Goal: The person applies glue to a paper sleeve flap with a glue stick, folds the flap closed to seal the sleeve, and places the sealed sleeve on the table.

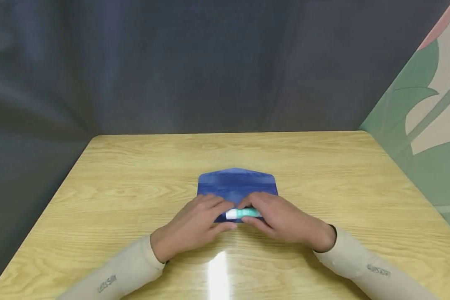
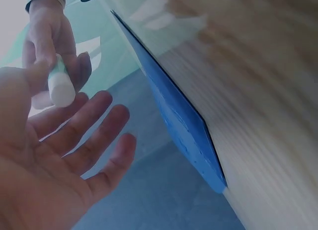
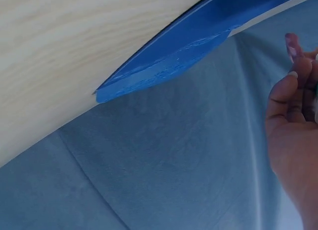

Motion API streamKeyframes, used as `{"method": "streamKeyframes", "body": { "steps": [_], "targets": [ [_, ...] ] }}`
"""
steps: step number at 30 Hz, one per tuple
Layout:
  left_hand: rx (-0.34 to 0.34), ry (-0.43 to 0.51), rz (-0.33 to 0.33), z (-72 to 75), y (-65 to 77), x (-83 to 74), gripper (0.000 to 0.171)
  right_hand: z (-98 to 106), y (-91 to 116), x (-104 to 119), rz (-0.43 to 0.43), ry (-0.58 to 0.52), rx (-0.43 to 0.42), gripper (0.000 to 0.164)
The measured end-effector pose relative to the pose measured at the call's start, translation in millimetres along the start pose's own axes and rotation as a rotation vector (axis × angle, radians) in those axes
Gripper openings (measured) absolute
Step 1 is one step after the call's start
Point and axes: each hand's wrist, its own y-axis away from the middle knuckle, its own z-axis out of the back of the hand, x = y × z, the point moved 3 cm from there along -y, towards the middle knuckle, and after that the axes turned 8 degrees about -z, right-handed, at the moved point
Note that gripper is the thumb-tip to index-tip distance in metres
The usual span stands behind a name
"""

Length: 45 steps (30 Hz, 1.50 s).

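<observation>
A glue stick [image 1: 243, 213] with a white end and a teal body lies sideways between the two hands. My right hand [image 1: 281, 216] pinches its teal part between thumb and fingers. The left hand [image 1: 198, 223] is beside the white end, fingers spread and relaxed; in the left wrist view its thumb reaches close to the white end [image 2: 62, 93]. Under and beyond the hands a blue envelope [image 1: 236, 183] lies flat on the table, its pointed flap unfolded toward the far side. In the right wrist view the glue stick is mostly out of frame beyond the right hand [image 3: 295, 111].
The light wood table [image 1: 135, 166] extends around the envelope on all sides. Dark cloth [image 1: 217, 66] hangs behind its far edge and along the left. A wall with a leaf pattern [image 1: 427, 125] stands on the right.
</observation>
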Motion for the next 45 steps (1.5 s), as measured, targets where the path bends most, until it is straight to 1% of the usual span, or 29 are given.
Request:
{"method": "streamKeyframes", "body": {
  "steps": [4,8,10,14,18,21,27,34,38,42,45],
  "targets": [
    [0.014,0.008,-0.024,-4.6,-7.1,-5.5,0.029,-1,3,1,0.030,0.011,-0.039,0.020],
    [0.004,-0.010,-0.015,-5.7,-9.8,-8.1,0.024,-1,4,1,0.034,0.035,-0.062,0.020],
    [-0.005,-0.040,-0.010,-5.3,-10.0,-8.8,0.022,0,4,1,0.033,0.054,-0.071,0.020],
    [-0.034,-0.132,-0.021,-5.6,-9.8,-10.8,0.022,2,7,-1,0.034,0.113,-0.077,0.018],
    [-0.062,-0.196,-0.034,-6.1,-8.1,-12.3,0.021,0,7,-1,0.051,0.173,-0.061,0.012],
    [-0.081,-0.205,-0.040,-5.2,-7.8,-11.7,0.019,0,7,-2,0.067,0.199,-0.058,0.012],
    [-0.129,-0.200,-0.046,-1.8,-10.0,-9.5,0.020,3,5,-2,0.089,0.212,-0.080,0.014],
    [-0.188,-0.214,-0.069,-0.8,-11.5,-8.9,0.023,4,4,-2,0.082,0.215,-0.087,0.015],
    [-0.191,-0.222,-0.071,0.7,-12.6,-9.0,0.024,5,2,-3,0.080,0.205,-0.091,0.014],
    [-0.171,-0.229,-0.057,-1.8,-9.7,-10.0,0.022,1,2,-3,0.077,0.188,-0.073,0.013],
    [-0.157,-0.229,-0.045,-4.1,-7.3,-10.7,0.021,-2,3,-3,0.091,0.194,-0.069,0.013]
  ]
}}
